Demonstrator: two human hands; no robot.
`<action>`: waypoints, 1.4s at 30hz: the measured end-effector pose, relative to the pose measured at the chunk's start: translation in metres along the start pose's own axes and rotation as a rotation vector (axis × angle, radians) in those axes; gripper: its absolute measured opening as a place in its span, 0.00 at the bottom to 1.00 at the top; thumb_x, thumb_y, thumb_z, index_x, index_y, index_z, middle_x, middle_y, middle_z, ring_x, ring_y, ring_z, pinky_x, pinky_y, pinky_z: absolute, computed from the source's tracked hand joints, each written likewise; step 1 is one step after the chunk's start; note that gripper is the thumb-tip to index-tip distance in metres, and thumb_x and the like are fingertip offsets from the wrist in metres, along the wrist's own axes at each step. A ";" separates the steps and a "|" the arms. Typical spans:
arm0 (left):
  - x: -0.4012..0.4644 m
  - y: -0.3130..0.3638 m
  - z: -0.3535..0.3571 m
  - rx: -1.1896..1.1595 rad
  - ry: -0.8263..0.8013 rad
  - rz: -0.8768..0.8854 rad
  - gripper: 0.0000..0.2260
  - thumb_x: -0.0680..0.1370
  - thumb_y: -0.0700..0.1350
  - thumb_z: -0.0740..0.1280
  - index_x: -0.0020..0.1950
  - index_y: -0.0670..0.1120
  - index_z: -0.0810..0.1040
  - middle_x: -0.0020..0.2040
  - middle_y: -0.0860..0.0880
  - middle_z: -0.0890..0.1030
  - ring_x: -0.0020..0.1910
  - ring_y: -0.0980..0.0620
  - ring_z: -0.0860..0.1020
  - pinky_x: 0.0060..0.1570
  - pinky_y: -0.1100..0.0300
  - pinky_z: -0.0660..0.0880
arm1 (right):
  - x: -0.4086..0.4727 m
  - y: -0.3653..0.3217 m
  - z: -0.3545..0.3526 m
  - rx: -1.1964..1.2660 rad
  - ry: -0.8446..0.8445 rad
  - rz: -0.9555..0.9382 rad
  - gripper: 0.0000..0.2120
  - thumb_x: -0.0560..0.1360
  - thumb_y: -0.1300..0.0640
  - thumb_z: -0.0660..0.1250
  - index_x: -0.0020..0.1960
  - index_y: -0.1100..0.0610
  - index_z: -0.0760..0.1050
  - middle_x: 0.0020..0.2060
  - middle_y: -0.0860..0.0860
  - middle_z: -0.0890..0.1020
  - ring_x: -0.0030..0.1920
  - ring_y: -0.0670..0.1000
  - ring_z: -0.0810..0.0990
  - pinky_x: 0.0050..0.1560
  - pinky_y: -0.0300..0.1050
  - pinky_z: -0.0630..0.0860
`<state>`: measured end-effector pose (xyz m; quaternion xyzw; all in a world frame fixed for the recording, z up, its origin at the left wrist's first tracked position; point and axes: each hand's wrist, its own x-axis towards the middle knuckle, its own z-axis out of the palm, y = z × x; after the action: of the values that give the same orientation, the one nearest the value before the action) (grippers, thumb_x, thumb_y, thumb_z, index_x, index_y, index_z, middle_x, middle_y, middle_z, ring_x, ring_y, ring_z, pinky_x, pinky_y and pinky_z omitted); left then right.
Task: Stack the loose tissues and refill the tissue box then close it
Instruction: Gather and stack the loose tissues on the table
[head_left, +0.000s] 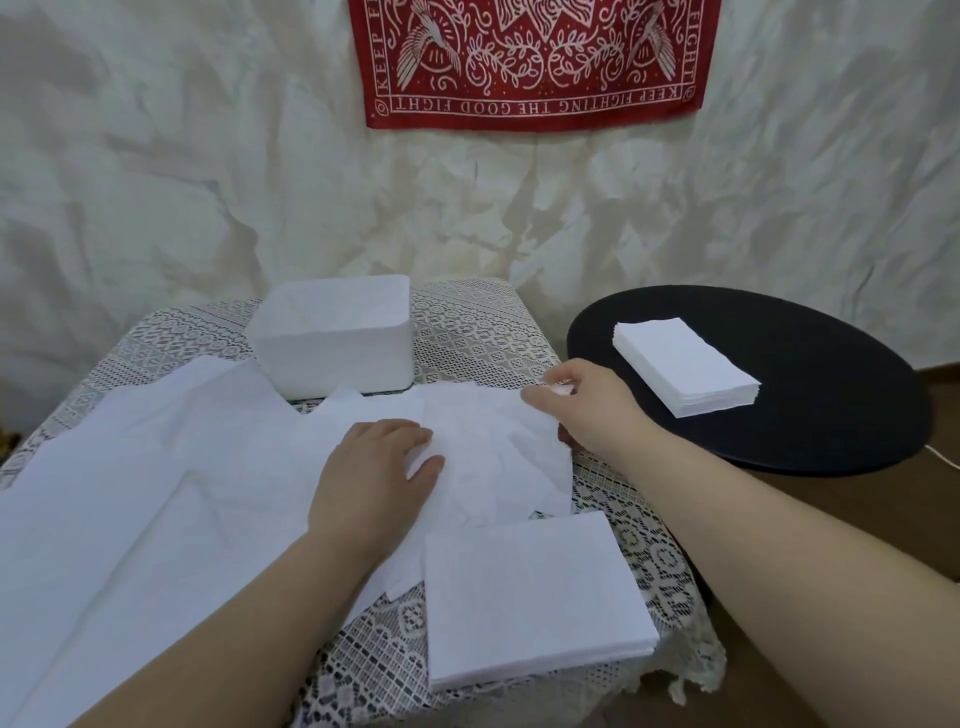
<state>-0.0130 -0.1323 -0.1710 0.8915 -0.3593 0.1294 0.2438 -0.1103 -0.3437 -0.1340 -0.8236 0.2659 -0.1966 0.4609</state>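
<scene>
Several loose white tissues (156, 467) lie spread over the left and middle of the lace-covered table (639, 545). My left hand (379, 478) rests flat on a crumpled tissue (488, 452) at the centre. My right hand (576, 405) pinches that tissue's far right corner between thumb and fingers. A white tissue box (332, 338) sits at the back of the table, its open top facing away from me. A neat stack of folded tissues (530, 592) lies at the front right of the table.
A round black side table (831, 374) stands to the right and carries a second stack of folded tissues (685, 364). A crumpled white backdrop with a red bandana (535, 57) hangs behind. The lace cloth drapes over the table's front right edge.
</scene>
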 end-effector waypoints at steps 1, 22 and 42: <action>0.000 0.000 0.000 0.002 0.002 0.000 0.16 0.76 0.54 0.65 0.62 0.53 0.77 0.62 0.58 0.76 0.63 0.55 0.69 0.59 0.63 0.64 | 0.000 0.002 -0.001 0.125 -0.016 0.065 0.20 0.69 0.46 0.73 0.54 0.57 0.74 0.34 0.52 0.78 0.30 0.49 0.77 0.33 0.42 0.73; 0.009 0.036 -0.048 -0.155 0.154 0.023 0.15 0.75 0.50 0.69 0.61 0.50 0.78 0.62 0.54 0.77 0.61 0.52 0.71 0.57 0.64 0.62 | -0.049 -0.061 -0.064 -0.135 0.273 -0.293 0.13 0.76 0.57 0.63 0.32 0.50 0.73 0.28 0.45 0.74 0.32 0.45 0.71 0.32 0.38 0.65; -0.050 0.097 -0.179 -0.601 -0.030 0.015 0.03 0.74 0.44 0.70 0.44 0.50 0.83 0.41 0.56 0.83 0.40 0.62 0.80 0.42 0.68 0.73 | -0.172 -0.111 -0.079 -0.002 0.201 -0.501 0.05 0.74 0.59 0.69 0.40 0.55 0.82 0.34 0.50 0.82 0.36 0.43 0.74 0.38 0.40 0.70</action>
<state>-0.1266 -0.0693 -0.0061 0.7786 -0.3915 0.0058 0.4905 -0.2610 -0.2407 -0.0125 -0.8405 0.0983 -0.3849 0.3684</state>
